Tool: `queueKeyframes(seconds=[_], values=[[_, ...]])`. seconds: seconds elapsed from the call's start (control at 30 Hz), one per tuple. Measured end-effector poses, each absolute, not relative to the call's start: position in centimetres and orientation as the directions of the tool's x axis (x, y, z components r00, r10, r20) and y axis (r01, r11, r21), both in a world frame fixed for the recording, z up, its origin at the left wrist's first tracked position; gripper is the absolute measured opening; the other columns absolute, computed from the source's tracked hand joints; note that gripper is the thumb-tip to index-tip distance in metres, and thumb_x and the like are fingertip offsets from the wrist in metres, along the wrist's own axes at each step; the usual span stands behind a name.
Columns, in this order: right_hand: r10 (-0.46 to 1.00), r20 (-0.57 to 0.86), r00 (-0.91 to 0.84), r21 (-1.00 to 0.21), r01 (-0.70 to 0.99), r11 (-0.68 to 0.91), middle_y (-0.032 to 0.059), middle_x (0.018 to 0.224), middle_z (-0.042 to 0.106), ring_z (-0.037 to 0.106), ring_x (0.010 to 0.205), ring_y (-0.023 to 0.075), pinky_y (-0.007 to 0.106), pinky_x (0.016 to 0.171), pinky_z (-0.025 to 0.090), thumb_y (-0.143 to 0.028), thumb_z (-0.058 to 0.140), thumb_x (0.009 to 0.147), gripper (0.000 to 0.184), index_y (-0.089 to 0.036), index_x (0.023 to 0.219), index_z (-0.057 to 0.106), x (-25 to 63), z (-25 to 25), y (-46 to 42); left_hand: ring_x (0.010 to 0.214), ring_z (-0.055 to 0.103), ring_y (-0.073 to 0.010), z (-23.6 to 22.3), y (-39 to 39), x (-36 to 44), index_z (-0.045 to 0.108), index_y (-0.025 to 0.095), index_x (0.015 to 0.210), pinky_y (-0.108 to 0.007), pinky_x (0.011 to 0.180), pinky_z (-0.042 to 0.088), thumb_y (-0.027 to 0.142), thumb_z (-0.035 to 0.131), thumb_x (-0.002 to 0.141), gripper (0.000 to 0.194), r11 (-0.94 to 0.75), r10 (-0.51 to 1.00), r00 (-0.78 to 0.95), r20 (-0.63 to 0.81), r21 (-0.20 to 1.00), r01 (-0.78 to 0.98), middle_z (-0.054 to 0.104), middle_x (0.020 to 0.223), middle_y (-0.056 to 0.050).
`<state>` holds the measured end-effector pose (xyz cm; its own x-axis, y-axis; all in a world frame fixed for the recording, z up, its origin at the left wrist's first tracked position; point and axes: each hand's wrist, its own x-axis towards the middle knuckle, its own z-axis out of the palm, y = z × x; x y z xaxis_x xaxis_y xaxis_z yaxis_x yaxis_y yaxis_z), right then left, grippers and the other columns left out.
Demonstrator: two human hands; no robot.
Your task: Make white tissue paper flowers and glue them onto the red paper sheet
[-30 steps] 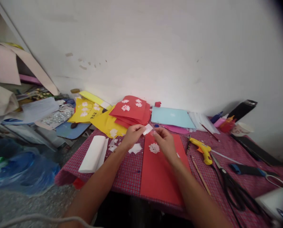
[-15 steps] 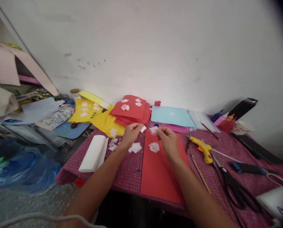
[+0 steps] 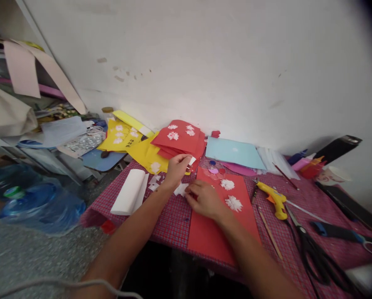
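Note:
My left hand (image 3: 178, 169) is closed in a pinch around a small white paper piece (image 3: 192, 160), raised over the far-left corner of the red sheet (image 3: 210, 241). My right hand (image 3: 204, 198) is low over the left edge of that sheet. Its thumb and fingertips look apart, beside loose white paper pieces (image 3: 180, 189) on the cloth; nothing shows in them. On the red sheet are white crumpled-paper flowers, a far one (image 3: 227, 184) and a nearer one (image 3: 234, 203); another white bit is partly hidden by my right hand. A clear paint palette (image 3: 213, 170) lies at its far edge.
A white paper roll (image 3: 129, 193) lies left. Red cards (image 3: 179, 139), yellow sheets (image 3: 142, 155) and blue sheets (image 3: 232, 151) line the wall. At right are a yellow glue gun (image 3: 274, 199), black scissors (image 3: 313, 253), a wooden stick (image 3: 270, 234) and a black flask (image 3: 340, 153).
My right hand has moved left and nearer, from the palette to the loose paper pieces; the piece it held no longer shows. My left hand keeps its white piece. The view has shifted.

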<state>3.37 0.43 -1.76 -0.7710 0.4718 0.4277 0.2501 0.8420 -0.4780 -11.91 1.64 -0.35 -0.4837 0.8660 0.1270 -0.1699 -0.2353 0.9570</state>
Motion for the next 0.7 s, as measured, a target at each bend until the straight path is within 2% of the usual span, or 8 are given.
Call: queueKeyframes(seconds=[0.1,0.23,0.37,0.57,0.7], values=[[0.518,0.421,-0.744,-0.525,0.265,0.808,0.0036,0.079,0.068,0.061,0.072,0.0181,0.029,0.067,0.043,-0.015,0.054,0.081,0.016,-0.023,0.079,0.068,3.9,-0.9,0.8,0.061,0.059,-0.0118,-0.4,1.6,-11.9,0.071,0.015,0.09,-0.022,0.053,0.047,0.037,0.067,0.075,0.027,-0.227,0.876,-0.465,0.131,0.961,-0.158,0.067,0.075,-0.004],[0.697,0.504,-0.51,-0.604,0.368,0.707,0.0011,0.071,0.065,0.058,0.067,0.0173,0.029,0.064,0.04,-0.017,0.051,0.084,0.019,-0.022,0.072,0.064,4.7,-0.3,2.1,0.062,0.06,-0.012,-0.7,1.5,-11.7,0.072,0.015,0.093,-0.023,0.057,0.048,0.031,0.067,0.073,0.026,-0.178,0.915,-0.39,0.104,0.971,-0.158,0.069,0.079,-0.005],[0.764,0.558,-0.323,-0.669,0.369,0.645,0.002,0.079,0.066,0.059,0.073,0.0184,0.03,0.068,0.042,-0.02,0.051,0.087,0.015,-0.022,0.084,0.065,5.1,-0.3,3.0,0.07,0.062,-0.0119,-0.9,1.4,-11.3,0.073,0.016,0.096,-0.024,0.066,0.048,0.021,0.067,0.07,0.027,-0.157,0.956,-0.269,0.116,0.978,-0.137,0.071,0.09,-0.006],[0.736,0.6,-0.313,-0.631,0.381,0.676,0.0034,0.081,0.062,0.056,0.076,0.0186,0.03,0.069,0.041,-0.018,0.052,0.086,0.01,-0.022,0.083,0.062,4.8,-0.9,3.2,0.089,0.065,-0.0159,-1.0,1.2,-10.7,0.073,0.016,0.099,-0.028,0.083,0.047,0.013,0.063,0.07,0.03,-0.206,0.972,-0.133,0.196,0.976,-0.067,0.073,0.098,-0.007],[0.728,0.599,-0.334,-0.595,0.422,0.684,0.0038,0.082,0.061,0.055,0.076,0.0186,0.029,0.068,0.041,-0.017,0.056,0.083,0.006,-0.021,0.084,0.061,4.7,-1.3,3.4,0.092,0.065,-0.0171,-1.1,1.1,-10.8,0.072,0.015,0.101,-0.029,0.086,0.048,0.012,0.061,0.071,0.032,-0.208,0.975,-0.079,0.205,0.978,-0.025,0.073,0.1,-0.008]])
